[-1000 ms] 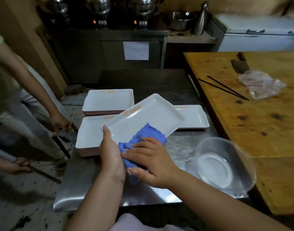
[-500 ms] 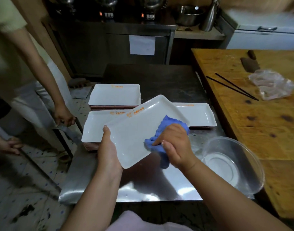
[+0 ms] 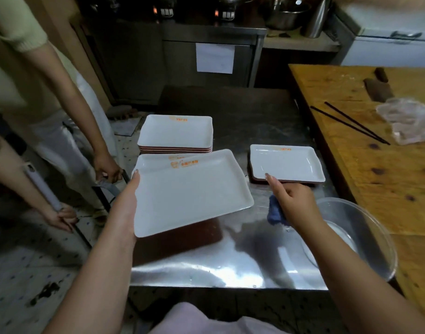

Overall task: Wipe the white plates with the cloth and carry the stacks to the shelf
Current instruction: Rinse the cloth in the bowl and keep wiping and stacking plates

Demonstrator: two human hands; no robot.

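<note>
Item: plate-wiping, steel table. Change vs. half a sec. ago: blue cloth [image 3: 275, 214] is off the plate; right hand [image 3: 294, 203] has pulled away to the right w/ cloth bunched in its curled fingers, index finger extended toward the right-hand plate. Held plate [image 3: 189, 191] now sits flatter, over the table's left half, gripped at its left edge by left hand [image 3: 126, 201], thumb on the rim. Judgement: wipe of this plate looks finished; next likely to set it on a stack, then take another. No stack carried to shelf yet; shelf not in view. Count: white rectangular plates w/ orange logo, 3 groups on table plus 1 in hand. Far stack [image 3: 175, 133] toward the back-left of the table, several plates, exact no. can't tell. Near-left stack [image 3: 158, 158] at left edge, mostly hidden under the held plate, only a strip showing. Right stack [image 3: 287, 162] nr. right edge, white top plate w/ dark edges beneath, no. unclear. Cloths: 1. Clear bowl [image 3: 356, 235]: 1, at front-right corner, overhanging. On adjoining wooden table [image 3: 365, 184]: chopsticks [image 3: 351, 124], 1 pr.; crumpled plastic [image 3: 409, 121], 1; cleaver [image 3: 377, 88], 1. Second person [image 3: 50, 97] at left, 2 hands on tool handles.
</note>
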